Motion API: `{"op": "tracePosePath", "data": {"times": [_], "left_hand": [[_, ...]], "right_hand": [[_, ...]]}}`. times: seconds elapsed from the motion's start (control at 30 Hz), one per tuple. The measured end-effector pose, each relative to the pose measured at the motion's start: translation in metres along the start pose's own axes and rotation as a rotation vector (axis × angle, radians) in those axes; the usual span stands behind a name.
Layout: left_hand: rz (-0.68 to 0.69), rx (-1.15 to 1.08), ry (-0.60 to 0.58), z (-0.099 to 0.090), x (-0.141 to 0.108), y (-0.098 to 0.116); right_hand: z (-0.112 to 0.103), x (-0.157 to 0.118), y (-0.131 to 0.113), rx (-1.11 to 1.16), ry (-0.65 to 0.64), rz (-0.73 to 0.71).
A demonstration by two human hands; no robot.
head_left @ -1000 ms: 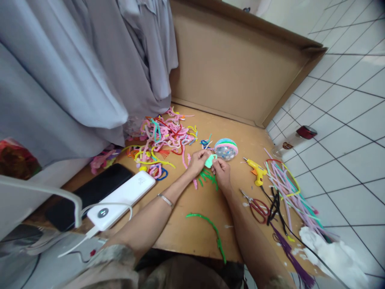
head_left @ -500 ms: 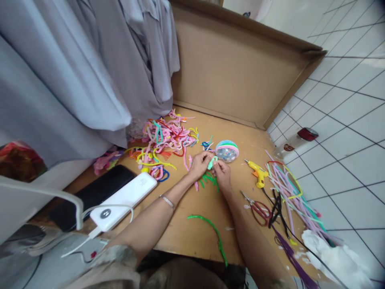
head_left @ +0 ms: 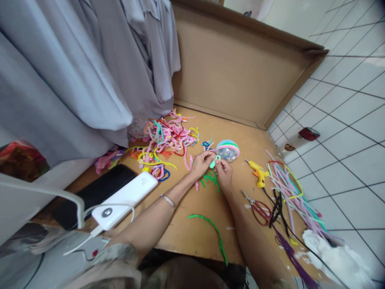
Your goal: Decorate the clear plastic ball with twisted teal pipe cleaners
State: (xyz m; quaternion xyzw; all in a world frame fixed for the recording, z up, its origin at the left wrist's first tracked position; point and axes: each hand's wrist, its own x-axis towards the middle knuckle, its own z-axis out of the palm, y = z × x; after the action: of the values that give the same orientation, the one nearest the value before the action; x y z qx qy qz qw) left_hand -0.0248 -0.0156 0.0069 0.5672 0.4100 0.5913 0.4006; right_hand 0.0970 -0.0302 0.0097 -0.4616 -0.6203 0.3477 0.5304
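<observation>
Between my two hands is a small mint-green pipe cleaner (head_left: 214,162), bent into a little loop. My left hand (head_left: 201,166) pinches its left side with thumb and forefinger. On the other side, the fingers of my right hand (head_left: 224,173) are closed on it as well. Short dark green pipe cleaner pieces (head_left: 208,178) lie on the table just below the hands. A round clear container (head_left: 227,151) with green and pink bands sits right behind them. Closer to me, a long bright green pipe cleaner (head_left: 215,230) lies curved on the table.
Tangled, mostly pink pipe cleaners (head_left: 168,134) are heaped at the back left. A white power bank (head_left: 124,200) and a black phone (head_left: 99,192) lie left. At right are a yellow glue gun (head_left: 258,173), red-handled scissors (head_left: 261,212), lilac pipe cleaners (head_left: 290,192) and white fluff (head_left: 337,257).
The mint-green pipe cleaner has been turned slightly, and its loop shows more openly near the right fingers. Both hands stay in nearly the same place.
</observation>
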Motion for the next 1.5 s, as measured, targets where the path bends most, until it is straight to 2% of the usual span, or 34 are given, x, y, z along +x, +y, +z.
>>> {"op": "tracePosePath", "data": {"times": [0.6,0.87,1.1,1.23,1.5], "left_hand": [[0.060,0.204,-0.018,-0.004,0.000,0.006],[0.047,0.160,-0.017,-0.003,0.000,0.006],[0.069,0.173,-0.043,-0.002,-0.001,0.006],[0.051,0.168,-0.018,-0.001,-0.002,0.004],[0.018,0.031,0.011,-0.002,-0.001,0.001]], "right_hand": [[-0.001,0.001,0.000,-0.080,-0.030,-0.099],[-0.001,-0.002,0.003,-0.027,-0.050,-0.013],[-0.001,-0.001,0.000,-0.037,-0.018,-0.058],[-0.001,-0.002,0.002,-0.025,-0.015,-0.052],[-0.002,-0.003,0.010,0.030,-0.042,-0.011]]}}
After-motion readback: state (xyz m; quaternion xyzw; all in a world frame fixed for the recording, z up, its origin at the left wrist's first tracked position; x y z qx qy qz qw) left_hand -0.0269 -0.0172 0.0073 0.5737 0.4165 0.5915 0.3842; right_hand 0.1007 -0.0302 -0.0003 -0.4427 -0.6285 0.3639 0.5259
